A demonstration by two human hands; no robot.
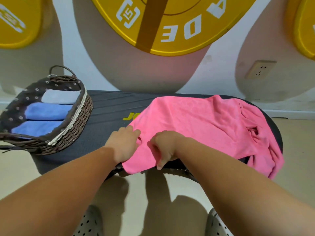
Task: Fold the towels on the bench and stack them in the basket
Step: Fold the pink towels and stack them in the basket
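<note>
A pink towel [201, 123] lies spread and rumpled over the right half of the dark bench [105, 106], its right end drooping over the edge. My left hand [123, 144] rests on the towel's near-left edge, fingers curled over the cloth. Close beside it, my right hand [164, 147] pinches the front edge of the same towel, thumb pointing down. At the bench's left end stands a wicker basket [76, 120] with a dark flowered liner, holding a folded grey towel [59, 96] and two folded blue towels [46, 111].
The bench stands against a white wall with large yellow weight plates [170, 23] painted or mounted above. A wall socket [260, 68] sits at the right. Beige floor and my two spotted shoes [88, 223] show below the bench's front edge.
</note>
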